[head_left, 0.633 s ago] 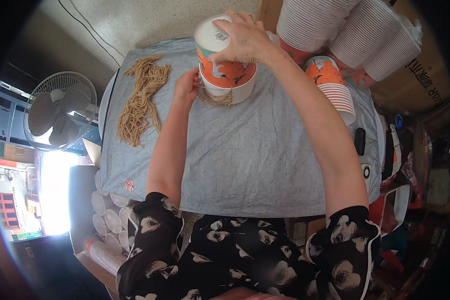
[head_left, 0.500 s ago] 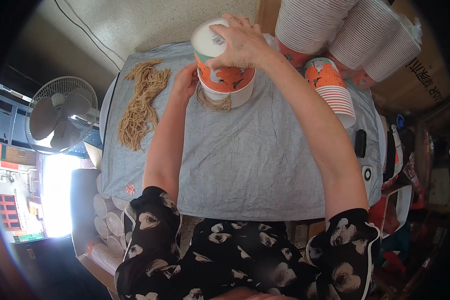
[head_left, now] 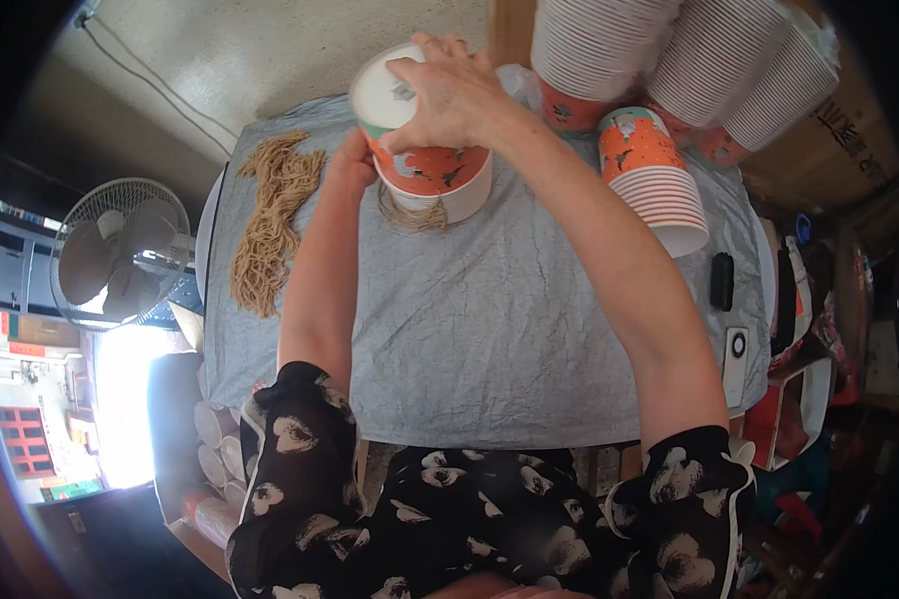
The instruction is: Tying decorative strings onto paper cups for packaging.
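Head view. The right hand [head_left: 448, 95] spans the top of an orange paper bucket [head_left: 435, 172], gripping it with the thumb on the near side and the fingers over the far edge; the bucket's round white end faces upward. The left hand [head_left: 354, 160] lies against the bucket's left side, partly hidden; whether it is closed cannot be told. Loose twine [head_left: 415, 216] hangs at the bucket's white lower part, just right of the left hand. Left of both hands lies a twine bundle [head_left: 270, 230]; well right of them, a bucket stack [head_left: 654, 185].
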Motion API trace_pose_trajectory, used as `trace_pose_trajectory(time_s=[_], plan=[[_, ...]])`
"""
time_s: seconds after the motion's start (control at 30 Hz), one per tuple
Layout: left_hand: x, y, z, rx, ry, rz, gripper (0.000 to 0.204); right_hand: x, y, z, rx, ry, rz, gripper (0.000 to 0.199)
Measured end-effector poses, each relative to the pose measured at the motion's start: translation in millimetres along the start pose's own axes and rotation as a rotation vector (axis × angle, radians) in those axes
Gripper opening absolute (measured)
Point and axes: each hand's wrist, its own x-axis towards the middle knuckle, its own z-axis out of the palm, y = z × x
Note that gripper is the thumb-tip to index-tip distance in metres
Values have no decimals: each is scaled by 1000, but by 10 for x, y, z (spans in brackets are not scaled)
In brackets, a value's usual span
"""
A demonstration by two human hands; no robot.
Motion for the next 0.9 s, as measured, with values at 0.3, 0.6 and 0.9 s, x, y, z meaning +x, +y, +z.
trace_pose_trajectory(time_s=[0.3,0.6,0.9], plan=[[-721,-307,-749,34,66,43,25,-780,107,57,326,664,-245,63],[-2024,-1874,714,699,-180,553,7,-3073,1496,-219,-74,902,518,26],[-1716,-2359,2180,867,-266,848,16,-3271,1817,-42,153,806,652,14]])
